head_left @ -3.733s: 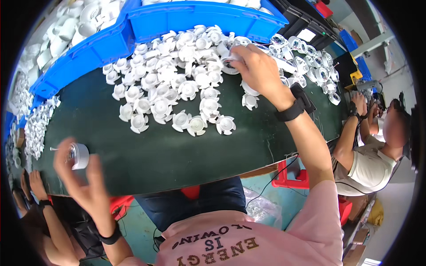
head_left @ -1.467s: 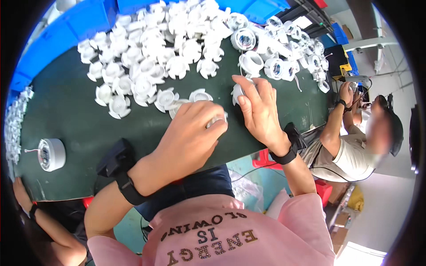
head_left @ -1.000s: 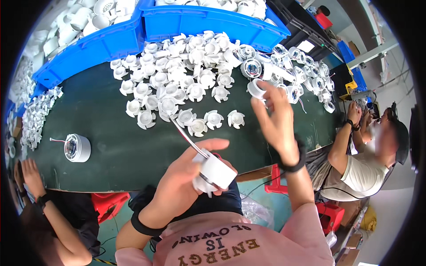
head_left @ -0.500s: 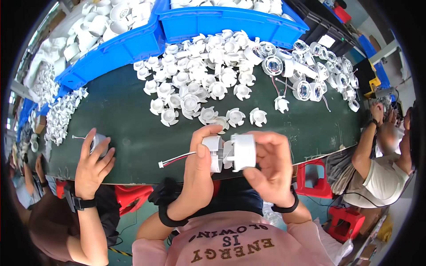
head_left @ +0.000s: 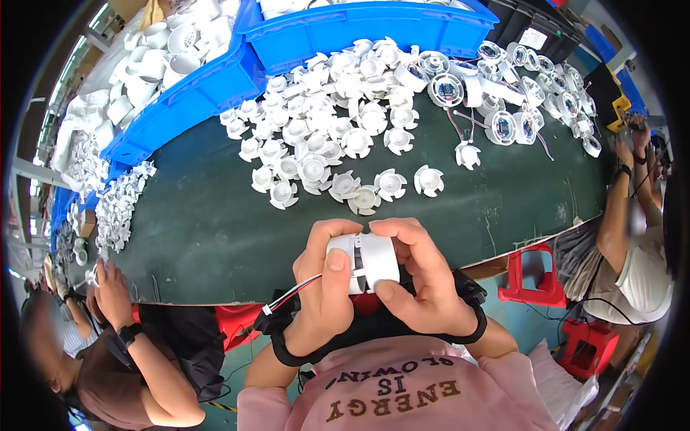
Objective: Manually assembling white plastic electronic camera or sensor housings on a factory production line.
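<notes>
Near the front edge of the dark green table, my left hand (head_left: 325, 276) is closed round a white round fan housing (head_left: 348, 246) with thin red, white and black wires (head_left: 296, 289) ending in a small white plug. From the other side my right hand (head_left: 418, 280) grips a white cylindrical housing part (head_left: 381, 260). The two parts meet face to face, with narrow dark gaps along part of the seam. Thumbs and fingers press on both. Inside, the contents are mostly hidden. Beyond my hands, loose white fan impellers (head_left: 314, 170) lie in a heap.
Blue bins (head_left: 374, 34) of white parts line the far side. Round housings with circuit boards and wires (head_left: 447, 90) lie at far right; small white pieces (head_left: 118, 212) pile at left. A co-worker's hand (head_left: 113, 298) is at the left edge. Red stools (head_left: 533, 276) stand below.
The two housing parts, apart half a second ago with the impeller blades showing between them, are now pressed together. The co-worker's hand at left has moved away to the table's left edge.
</notes>
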Demonstrator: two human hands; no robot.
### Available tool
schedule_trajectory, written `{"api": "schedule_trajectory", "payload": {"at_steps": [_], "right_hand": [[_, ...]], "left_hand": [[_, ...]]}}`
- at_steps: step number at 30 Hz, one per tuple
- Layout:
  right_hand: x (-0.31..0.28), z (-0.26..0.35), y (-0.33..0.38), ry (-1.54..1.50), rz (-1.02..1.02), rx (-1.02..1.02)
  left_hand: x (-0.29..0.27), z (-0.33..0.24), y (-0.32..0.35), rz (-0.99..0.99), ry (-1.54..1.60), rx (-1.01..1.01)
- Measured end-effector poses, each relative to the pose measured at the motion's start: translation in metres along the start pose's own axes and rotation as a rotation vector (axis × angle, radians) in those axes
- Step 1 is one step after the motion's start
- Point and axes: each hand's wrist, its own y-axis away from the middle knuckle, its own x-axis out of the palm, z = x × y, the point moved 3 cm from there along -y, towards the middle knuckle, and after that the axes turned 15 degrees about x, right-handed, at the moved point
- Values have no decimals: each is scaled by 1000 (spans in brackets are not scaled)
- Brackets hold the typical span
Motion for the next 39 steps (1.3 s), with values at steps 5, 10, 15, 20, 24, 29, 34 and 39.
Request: {"api": "schedule_trajectory", "payload": {"at_steps": [5, 10, 15, 20, 24, 29, 34, 39], "right_hand": [[11, -2, -3, 98, -135, -205], [21, -8, 2, 223, -193, -286], [21, -1, 5, 146, -172, -328], [13, 1, 5, 129, -172, -405], [7, 6, 9, 169, -183, -375], [11, 0, 4, 93, -129, -379], [15, 4, 7, 102, -140, -367], [17, 4, 10, 116, -126, -389]], "left_hand": [[4, -7, -3, 24, -139, 162], [2, -7, 6, 89, -182, 147], [4, -9, 9, 54, -147, 202], [6, -11, 4, 27, -116, 209], [3, -10, 2, 58, -81, 184], [8, -11, 4, 39, -96, 182], [9, -10, 8, 51, -119, 246], [8, -16, 11, 131, -157, 290]]}}
